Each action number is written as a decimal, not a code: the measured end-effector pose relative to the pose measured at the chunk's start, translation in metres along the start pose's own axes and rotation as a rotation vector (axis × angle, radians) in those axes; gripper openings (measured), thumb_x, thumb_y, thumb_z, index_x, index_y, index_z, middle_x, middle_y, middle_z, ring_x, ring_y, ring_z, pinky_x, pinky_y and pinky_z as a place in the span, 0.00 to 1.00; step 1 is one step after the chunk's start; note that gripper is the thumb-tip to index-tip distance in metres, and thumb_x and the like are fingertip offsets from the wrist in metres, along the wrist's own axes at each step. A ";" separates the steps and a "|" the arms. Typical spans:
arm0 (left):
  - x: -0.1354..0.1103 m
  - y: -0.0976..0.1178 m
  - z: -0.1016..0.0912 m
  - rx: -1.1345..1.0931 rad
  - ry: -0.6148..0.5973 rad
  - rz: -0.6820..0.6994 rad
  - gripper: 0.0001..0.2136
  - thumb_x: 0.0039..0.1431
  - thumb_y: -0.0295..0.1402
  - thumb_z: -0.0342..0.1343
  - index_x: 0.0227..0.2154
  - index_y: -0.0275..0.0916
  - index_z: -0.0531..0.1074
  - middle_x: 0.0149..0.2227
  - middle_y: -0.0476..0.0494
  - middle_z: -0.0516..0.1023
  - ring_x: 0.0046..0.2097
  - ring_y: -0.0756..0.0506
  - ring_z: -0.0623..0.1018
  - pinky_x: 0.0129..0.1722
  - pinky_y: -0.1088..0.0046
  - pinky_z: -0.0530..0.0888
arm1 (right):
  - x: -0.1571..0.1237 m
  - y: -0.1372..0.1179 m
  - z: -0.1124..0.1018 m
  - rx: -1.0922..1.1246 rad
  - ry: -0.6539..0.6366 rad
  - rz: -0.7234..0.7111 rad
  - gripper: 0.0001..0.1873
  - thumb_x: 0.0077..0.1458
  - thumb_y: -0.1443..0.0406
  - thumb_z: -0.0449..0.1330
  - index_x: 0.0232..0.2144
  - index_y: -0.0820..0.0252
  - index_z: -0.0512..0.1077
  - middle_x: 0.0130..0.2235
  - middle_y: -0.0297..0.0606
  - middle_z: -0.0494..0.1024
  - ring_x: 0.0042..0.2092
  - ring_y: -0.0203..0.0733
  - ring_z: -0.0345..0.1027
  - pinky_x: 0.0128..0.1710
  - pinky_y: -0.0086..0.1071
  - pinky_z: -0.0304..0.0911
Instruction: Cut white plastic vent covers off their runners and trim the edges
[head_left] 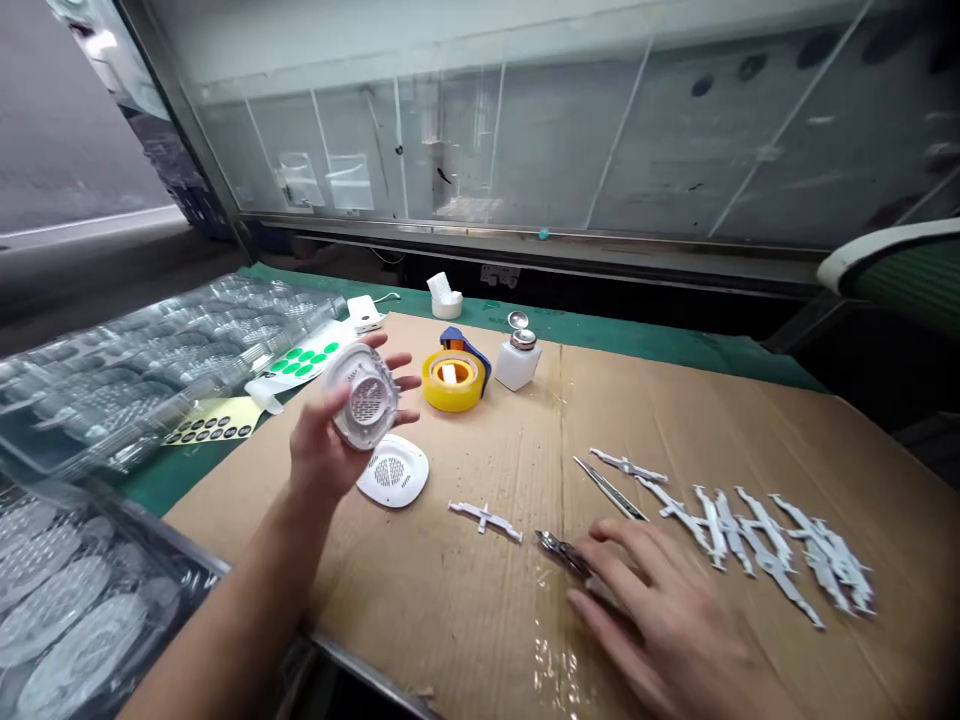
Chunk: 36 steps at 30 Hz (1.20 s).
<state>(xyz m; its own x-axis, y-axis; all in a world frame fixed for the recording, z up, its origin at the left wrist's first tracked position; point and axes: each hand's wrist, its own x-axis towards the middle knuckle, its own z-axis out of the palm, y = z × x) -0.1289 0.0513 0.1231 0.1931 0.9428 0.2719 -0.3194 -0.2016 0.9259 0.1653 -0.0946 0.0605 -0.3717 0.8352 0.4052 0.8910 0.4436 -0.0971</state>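
My left hand [334, 420] is raised above the cardboard, its thumb and palm closed on a white plastic speaker cover [367, 398] with a round grille; the other fingers stretch out behind it. Below lies a second white grille cover [391, 470], flat on the cardboard. My right hand [660, 610], slightly blurred, is low at the front right with its fingers and thumb around the handles of a pair of nippers [562, 552]. The nippers' jaws point left and rest near the cardboard. Beyond that hand lies a pair of metal tweezers [609, 487]. One white plastic sprue piece [486, 520] is left of the nippers.
Several white sprue pieces [757, 540] are heaped at right. A yellow tape roll [452, 382] and a white pump bottle [518, 358] stand at the back. Clear plastic trays [172, 350] and a bagged stack of covers [67, 590] fill the left. Green stickers [304, 360] lie beside them.
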 end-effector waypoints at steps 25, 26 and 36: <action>0.009 -0.021 0.011 0.443 -0.844 -0.281 0.37 0.43 0.44 0.69 0.58 0.51 0.65 0.53 0.39 0.71 0.53 0.34 0.74 0.50 0.53 0.74 | -0.005 0.086 -0.036 -0.364 -0.107 0.573 0.08 0.64 0.65 0.57 0.39 0.62 0.75 0.41 0.41 0.76 0.43 0.44 0.70 0.40 0.38 0.65; 0.004 -0.029 0.025 0.126 -0.861 -0.367 0.38 0.45 0.46 0.68 0.60 0.51 0.62 0.53 0.39 0.71 0.52 0.34 0.74 0.48 0.54 0.76 | 0.000 0.077 -0.030 -0.333 -0.124 0.539 0.07 0.65 0.65 0.57 0.40 0.62 0.75 0.41 0.39 0.76 0.43 0.43 0.70 0.42 0.38 0.66; -0.043 -0.079 0.082 -1.052 -0.710 -0.866 0.29 0.63 0.53 0.50 0.60 0.39 0.67 0.54 0.32 0.74 0.49 0.37 0.79 0.38 0.67 0.81 | 0.014 0.048 0.004 -0.124 -0.002 0.414 0.15 0.62 0.75 0.50 0.49 0.66 0.71 0.38 0.44 0.73 0.41 0.47 0.69 0.39 0.39 0.67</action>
<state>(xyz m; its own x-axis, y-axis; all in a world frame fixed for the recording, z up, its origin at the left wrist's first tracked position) -0.0357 0.0051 0.0596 0.9504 0.2900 0.1128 -0.3112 0.8855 0.3451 0.2016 -0.0602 0.0584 0.0231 0.9350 0.3538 0.9896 0.0288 -0.1408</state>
